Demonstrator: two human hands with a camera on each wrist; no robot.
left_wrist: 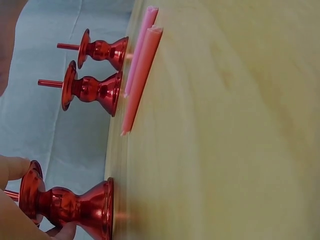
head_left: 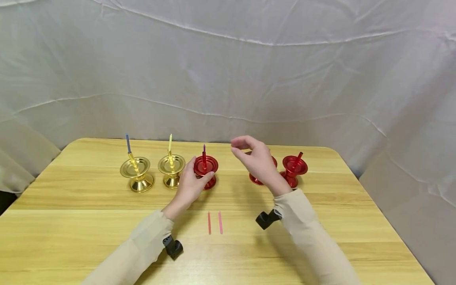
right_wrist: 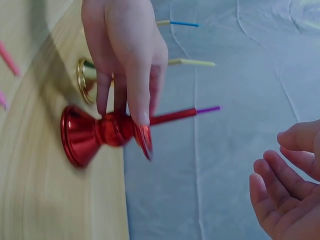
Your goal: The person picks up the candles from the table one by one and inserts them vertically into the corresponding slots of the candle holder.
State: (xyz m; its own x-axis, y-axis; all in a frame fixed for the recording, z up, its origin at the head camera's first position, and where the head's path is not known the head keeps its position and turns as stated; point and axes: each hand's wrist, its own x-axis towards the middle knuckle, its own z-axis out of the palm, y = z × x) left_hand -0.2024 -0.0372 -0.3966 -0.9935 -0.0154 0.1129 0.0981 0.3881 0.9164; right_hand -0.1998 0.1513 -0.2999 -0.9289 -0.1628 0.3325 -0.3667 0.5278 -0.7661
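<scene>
My left hand [head_left: 192, 182] grips a red metal candle holder [head_left: 205, 166], thumb at its near side and fingers round its dish and stem. A thin purple candle [right_wrist: 209, 109] stands in that holder's tube. The right hand [head_left: 257, 160] hovers to the right of it, fingers loosely bent and nothing between them. Behind and beside the right wrist are two more red candle holders [head_left: 295, 166], their tubes bearing no candle in the left wrist view. A red candle [head_left: 209, 223] and a pink candle [head_left: 221, 223] lie side by side on the table between the forearms.
Left of the left hand stand two gold candle holders, one with a blue candle [head_left: 128, 143], the other with a pale yellow candle [head_left: 170, 143]. The wooden table [head_left: 89, 237] ends at a pale cloth [head_left: 228, 79] hanging behind it.
</scene>
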